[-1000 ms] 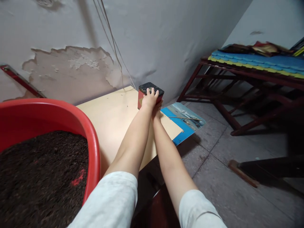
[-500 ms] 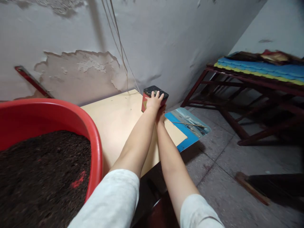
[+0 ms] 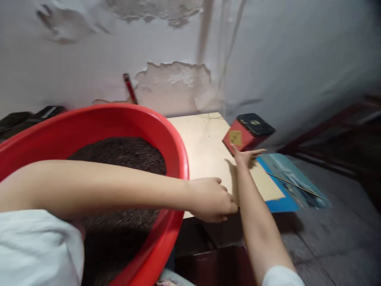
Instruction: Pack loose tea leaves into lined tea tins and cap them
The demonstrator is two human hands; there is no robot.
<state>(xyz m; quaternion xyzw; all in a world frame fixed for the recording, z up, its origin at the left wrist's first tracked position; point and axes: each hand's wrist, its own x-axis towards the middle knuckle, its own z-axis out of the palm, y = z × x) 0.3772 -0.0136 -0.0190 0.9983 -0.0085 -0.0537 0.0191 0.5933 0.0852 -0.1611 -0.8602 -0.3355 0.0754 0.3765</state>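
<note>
A red tin box (image 3: 249, 133) with a black lid and a gold label stands at the far right end of a pale board. My right hand (image 3: 244, 156) is at its near lower side, the thumb against the red face and the other fingers stretched out to the right. Above the board's near edge is my left hand (image 3: 212, 199), back up, its fingers loosely bent and apart, with nothing visible in them. My left forearm passes over a large red tub (image 3: 178, 159) holding dark soil (image 3: 131, 157).
The pale board (image 3: 202, 139) lies beside the tub, against a peeling wall (image 3: 175, 85). A blue picture sheet (image 3: 285, 200) sticks out from under it, with a thin stick (image 3: 294, 185) on top. A dark red wooden frame (image 3: 330, 123) stands at right.
My left hand has left the tin's lid and moved left and nearer, over the board's edge. My right hand stays by the tin. The view has turned left, showing more of the tub.
</note>
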